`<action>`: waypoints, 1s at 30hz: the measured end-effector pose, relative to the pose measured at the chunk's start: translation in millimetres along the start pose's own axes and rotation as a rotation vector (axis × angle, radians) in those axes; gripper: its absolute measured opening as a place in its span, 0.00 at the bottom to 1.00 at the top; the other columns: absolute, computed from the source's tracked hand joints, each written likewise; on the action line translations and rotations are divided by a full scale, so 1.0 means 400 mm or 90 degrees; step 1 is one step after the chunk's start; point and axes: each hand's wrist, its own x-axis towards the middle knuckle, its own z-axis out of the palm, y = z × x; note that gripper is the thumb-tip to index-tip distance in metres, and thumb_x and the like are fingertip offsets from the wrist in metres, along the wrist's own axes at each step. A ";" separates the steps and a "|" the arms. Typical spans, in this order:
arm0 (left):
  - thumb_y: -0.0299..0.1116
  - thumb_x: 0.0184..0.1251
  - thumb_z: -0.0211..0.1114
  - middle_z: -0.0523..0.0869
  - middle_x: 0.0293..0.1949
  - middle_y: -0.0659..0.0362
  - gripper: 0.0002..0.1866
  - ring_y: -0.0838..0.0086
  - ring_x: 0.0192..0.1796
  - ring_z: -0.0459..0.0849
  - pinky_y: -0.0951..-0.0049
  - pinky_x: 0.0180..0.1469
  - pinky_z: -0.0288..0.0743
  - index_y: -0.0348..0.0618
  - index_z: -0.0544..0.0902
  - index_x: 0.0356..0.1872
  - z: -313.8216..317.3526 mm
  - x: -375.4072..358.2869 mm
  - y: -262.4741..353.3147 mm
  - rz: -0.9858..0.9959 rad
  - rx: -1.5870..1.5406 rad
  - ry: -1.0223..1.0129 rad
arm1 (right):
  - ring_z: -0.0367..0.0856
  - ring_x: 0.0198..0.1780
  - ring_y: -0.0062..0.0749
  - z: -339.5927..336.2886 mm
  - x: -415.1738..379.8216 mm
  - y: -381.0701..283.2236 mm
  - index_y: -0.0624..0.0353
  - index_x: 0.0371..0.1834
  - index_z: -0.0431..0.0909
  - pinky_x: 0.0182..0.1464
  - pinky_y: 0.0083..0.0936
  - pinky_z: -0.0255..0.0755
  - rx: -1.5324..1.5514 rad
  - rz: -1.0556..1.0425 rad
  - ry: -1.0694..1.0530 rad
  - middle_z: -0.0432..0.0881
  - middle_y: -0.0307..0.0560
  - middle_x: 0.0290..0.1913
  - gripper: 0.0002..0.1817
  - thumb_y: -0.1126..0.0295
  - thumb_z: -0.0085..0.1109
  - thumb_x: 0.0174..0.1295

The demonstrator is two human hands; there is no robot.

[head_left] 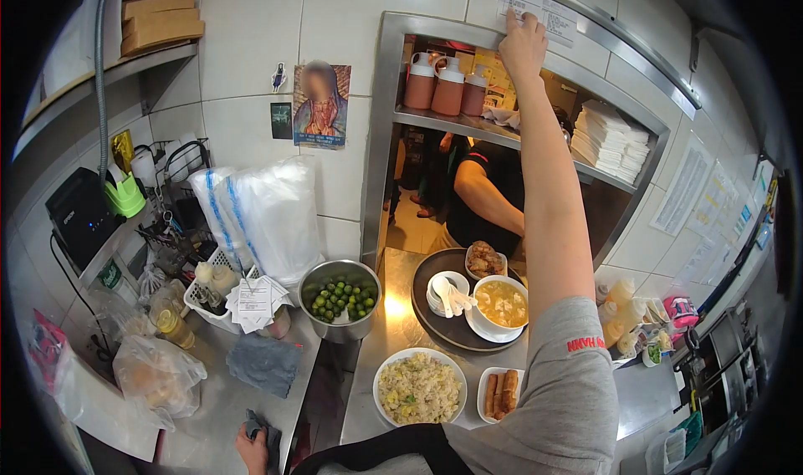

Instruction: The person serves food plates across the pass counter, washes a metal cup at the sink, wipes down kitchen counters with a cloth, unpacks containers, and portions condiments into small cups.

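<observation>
My right hand (524,44) is stretched high above the pass window, its fingertips against a printed order ticket (559,25) under the metal rail. Those fingers look extended, with a gap between them. Low on the left counter, my left hand (251,452) is closed on a dark grey cloth (264,433). Below my right arm stand a bowl of fried rice (421,389) and a dish of fried spring rolls (500,394). A round dark tray (425,287) in the pass holds a bowl of soup (500,303), small bowls with white spoons (452,296) and a dish of fried pieces (485,260).
A steel pot of small green citrus (340,301) stands left of the pass. Beside it are a folded grey cloth (263,365), spiked receipts (258,303) and plastic bags (272,216). Sauce jugs (448,86) and napkins (611,140) fill the window shelf. Another person's arm (493,195) shows behind.
</observation>
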 end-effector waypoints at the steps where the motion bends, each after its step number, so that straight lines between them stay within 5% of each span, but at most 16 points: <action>1: 0.30 0.43 0.64 0.80 0.24 0.47 0.12 0.59 0.27 0.78 0.65 0.35 0.70 0.30 0.77 0.28 -0.001 -0.002 0.005 0.002 0.008 0.009 | 0.70 0.51 0.42 -0.008 -0.002 -0.005 0.56 0.56 0.69 0.49 0.39 0.66 -0.014 0.033 -0.048 0.71 0.53 0.52 0.26 0.75 0.52 0.47; 7: 0.30 0.43 0.64 0.81 0.26 0.46 0.14 0.58 0.29 0.79 0.65 0.36 0.71 0.30 0.78 0.30 0.011 -0.001 -0.017 -0.004 0.016 0.044 | 0.71 0.50 0.39 -0.010 -0.016 -0.014 0.53 0.51 0.72 0.46 0.37 0.65 -0.061 0.009 0.014 0.73 0.46 0.51 0.21 0.72 0.52 0.50; 23: 0.30 0.43 0.64 0.80 0.23 0.49 0.13 0.63 0.27 0.79 0.67 0.34 0.71 0.31 0.77 0.28 -0.001 -0.006 0.028 -0.010 0.012 0.031 | 0.71 0.52 0.41 0.015 -0.008 -0.019 0.58 0.49 0.72 0.49 0.38 0.66 0.020 0.030 0.029 0.72 0.46 0.54 0.20 0.75 0.49 0.50; 26: 0.34 0.42 0.66 0.82 0.28 0.44 0.19 0.56 0.33 0.81 0.64 0.39 0.71 0.29 0.78 0.34 -0.005 -0.004 0.019 -0.040 0.005 -0.018 | 0.70 0.53 0.41 0.028 -0.010 -0.019 0.57 0.50 0.71 0.50 0.38 0.65 0.009 0.033 0.044 0.72 0.45 0.54 0.20 0.75 0.49 0.50; 30: 0.29 0.43 0.64 0.80 0.22 0.51 0.11 0.65 0.26 0.78 0.67 0.33 0.70 0.33 0.77 0.28 0.009 -0.003 0.002 0.019 0.007 0.040 | 0.69 0.53 0.41 0.032 -0.016 -0.021 0.57 0.50 0.71 0.50 0.40 0.65 0.022 0.028 0.058 0.72 0.45 0.54 0.20 0.75 0.49 0.51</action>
